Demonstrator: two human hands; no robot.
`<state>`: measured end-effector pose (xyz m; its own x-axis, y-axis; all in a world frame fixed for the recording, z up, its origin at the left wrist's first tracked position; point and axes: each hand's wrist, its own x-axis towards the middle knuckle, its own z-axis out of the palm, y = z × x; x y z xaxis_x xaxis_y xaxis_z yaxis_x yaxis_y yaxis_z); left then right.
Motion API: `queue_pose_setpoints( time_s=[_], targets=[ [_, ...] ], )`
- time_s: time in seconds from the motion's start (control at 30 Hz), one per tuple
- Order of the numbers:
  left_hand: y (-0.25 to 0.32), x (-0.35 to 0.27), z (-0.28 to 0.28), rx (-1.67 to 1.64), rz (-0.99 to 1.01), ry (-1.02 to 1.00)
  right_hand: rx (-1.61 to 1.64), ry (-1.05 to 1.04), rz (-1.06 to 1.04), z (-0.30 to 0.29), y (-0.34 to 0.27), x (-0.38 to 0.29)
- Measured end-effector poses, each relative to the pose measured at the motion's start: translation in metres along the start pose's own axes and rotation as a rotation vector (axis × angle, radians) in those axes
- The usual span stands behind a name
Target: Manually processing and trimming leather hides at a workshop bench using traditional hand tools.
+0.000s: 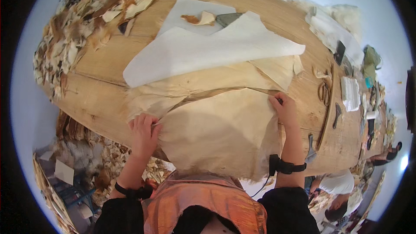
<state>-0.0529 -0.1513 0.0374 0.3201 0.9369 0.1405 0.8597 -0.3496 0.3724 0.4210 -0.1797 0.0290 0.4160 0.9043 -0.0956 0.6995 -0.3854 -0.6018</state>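
A pale tanned hide [221, 130], skin side up, lies over the table's near edge and hangs toward my orange apron. At its left edge my left hand [144, 135] pinches it between thumb and fingers. My right hand [283, 105] grips its upper right corner, with something small and dark showing at the fingers. Just beyond, a second pale hide [208, 76] with fur at its edges lies flat, and a dark gap separates the two edges. White sheet material [208, 47], cut to a pointed shape, covers that hide's far part.
Fur scraps [71, 29] are heaped at the far left. Scissors [322, 93], a wooden strip [326, 113], a curved-blade knife [337, 115] and a flat-bladed tool [311, 149] lie to the right. A co-worker [338, 183] sits at lower right. More scraps [113, 156] lie below the table's left edge.
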Motion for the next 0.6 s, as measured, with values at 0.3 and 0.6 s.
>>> queue_pose_setpoints(
  time_s=[0.3,0.6],
  targets=[
    [0.026,0.046,0.024,-0.025,0.114,0.032,0.171,0.193,0.124,-0.017,0.037,-0.007],
    [0.020,0.048,0.006,-0.233,0.219,-0.185,0.125,0.268,0.146,-0.016,0.025,-0.003]
  ],
)
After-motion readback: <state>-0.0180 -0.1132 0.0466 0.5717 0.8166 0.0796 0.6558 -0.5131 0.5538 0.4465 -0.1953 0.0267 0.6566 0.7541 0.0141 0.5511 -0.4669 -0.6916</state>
